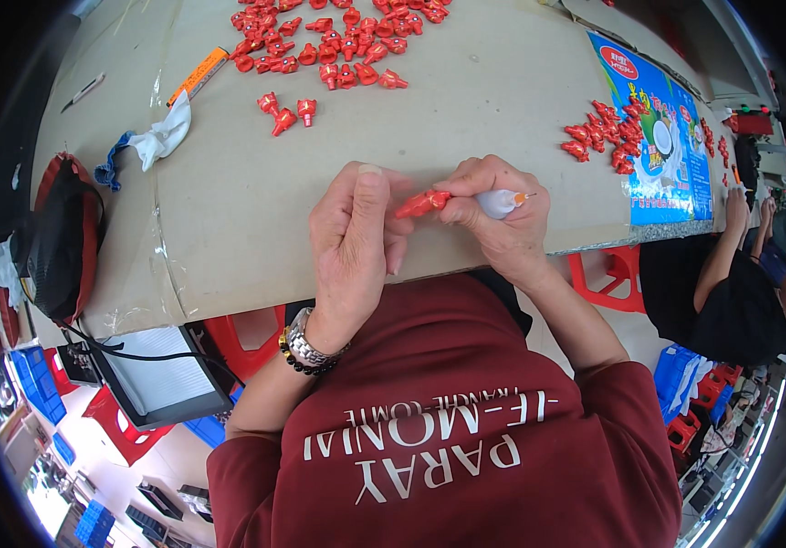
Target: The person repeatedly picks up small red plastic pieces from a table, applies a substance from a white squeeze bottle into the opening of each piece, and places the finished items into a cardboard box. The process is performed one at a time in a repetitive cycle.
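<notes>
Over the table's near edge, my right hand pinches a small glossy red piece between thumb and forefinger. A white squeeze bottle with an orange, needle-like tip is held in the same hand, its tip pointing right. My left hand is beside the red piece's left end, thumb raised and fingers apart; its forefinger is blurred by motion. Whether the left fingers touch the piece, I cannot tell. Farther up the table lie a few similar red pieces, below a large scattered group of red pieces.
A blue printed sheet lies at the right with more red pieces on and beside it. At the left are an orange box, a white cloth, a cutter knife and a black-red bag. Another person's arm shows far right.
</notes>
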Demonstrator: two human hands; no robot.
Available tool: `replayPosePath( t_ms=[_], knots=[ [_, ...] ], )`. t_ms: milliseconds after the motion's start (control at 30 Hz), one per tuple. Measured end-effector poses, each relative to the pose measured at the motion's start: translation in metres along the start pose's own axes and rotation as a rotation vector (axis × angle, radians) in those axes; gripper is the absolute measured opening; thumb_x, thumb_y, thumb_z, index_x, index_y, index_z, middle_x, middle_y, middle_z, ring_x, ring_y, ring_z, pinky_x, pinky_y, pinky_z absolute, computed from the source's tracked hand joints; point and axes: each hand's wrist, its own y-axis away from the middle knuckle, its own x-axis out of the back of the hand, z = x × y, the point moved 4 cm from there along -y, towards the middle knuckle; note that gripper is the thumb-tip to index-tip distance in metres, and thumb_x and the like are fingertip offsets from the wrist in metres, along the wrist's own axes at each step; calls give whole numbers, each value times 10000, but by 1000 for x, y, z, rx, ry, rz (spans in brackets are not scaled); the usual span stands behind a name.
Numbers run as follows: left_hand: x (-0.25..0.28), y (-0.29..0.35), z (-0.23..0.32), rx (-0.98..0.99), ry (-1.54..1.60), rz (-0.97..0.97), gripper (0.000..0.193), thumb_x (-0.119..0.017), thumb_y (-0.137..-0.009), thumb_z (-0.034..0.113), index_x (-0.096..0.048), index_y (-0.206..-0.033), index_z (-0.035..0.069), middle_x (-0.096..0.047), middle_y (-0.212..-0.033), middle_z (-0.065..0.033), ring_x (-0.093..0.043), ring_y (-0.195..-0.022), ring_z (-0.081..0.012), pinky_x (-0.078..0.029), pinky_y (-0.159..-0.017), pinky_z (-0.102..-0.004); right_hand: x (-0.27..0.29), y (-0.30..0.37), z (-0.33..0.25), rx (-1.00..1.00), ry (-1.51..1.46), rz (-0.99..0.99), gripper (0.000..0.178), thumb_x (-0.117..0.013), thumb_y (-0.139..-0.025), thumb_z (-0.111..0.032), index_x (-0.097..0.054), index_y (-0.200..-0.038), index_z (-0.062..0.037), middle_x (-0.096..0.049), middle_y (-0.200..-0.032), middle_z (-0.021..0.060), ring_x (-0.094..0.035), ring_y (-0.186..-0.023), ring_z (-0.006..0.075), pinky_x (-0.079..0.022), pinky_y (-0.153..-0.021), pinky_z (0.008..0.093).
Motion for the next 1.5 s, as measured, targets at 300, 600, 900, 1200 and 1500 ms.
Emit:
replayPosePath(
  t_ms=[300, 600, 900, 1200, 1500],
  knots=[
    [3, 4, 2, -19, 109, 39, 317, -394, -1009, 239, -425, -741, 72, -368, -489, 11, -286, -367, -52, -234, -349, -206, 53, -20, -16, -72, 321, 236, 76, -676, -770, -4, -633, -832, 10, -642, -759, 67, -601, -676, 108, -480, -617, 244],
    [7, 8, 4, -130, 74, -82, 478, -373, -997, 414, -430, -679, 61, -386, -497, -6, -331, -374, -69, -251, -349, -210, 110, -18, -31, 70, 919, 453, 197, -659, -754, -23, -661, -951, -21, -643, -910, 93, -617, -814, 223, -483, -721, 302],
    [16, 5, 26, -302, -198, 66, 519, -397, -974, 471, -511, -746, 19, -456, -547, -1, -398, -429, -52, -277, -394, -184, 86, -34, -14, 362, 1017, 46, 264, -651, -741, -13, -632, -1001, -52, -633, -1046, 105, -572, -1045, 303, -431, -939, 397],
    [28, 0, 31, -313, -354, 64, 294, -518, -955, 246, -527, -772, 16, -492, -583, -13, -420, -468, -59, -310, -434, -199, 181, -18, -37, 131, 336, 527, 170, -590, -842, -3, -643, -1003, -15, -654, -1082, 91, -615, -982, 159, -474, -869, 289],
    [-80, -33, 34, -702, -1280, -589, 766, -753, -731, 251, -372, -1349, 6, -354, -1365, -275, -285, -1309, -420, -281, -1037, -484, 280, -18, -3, 44, 408, 854, 192, -633, -814, -69, -667, -998, -28, -642, -901, 36, -592, -813, 87, -467, -711, 219]
  ],
)
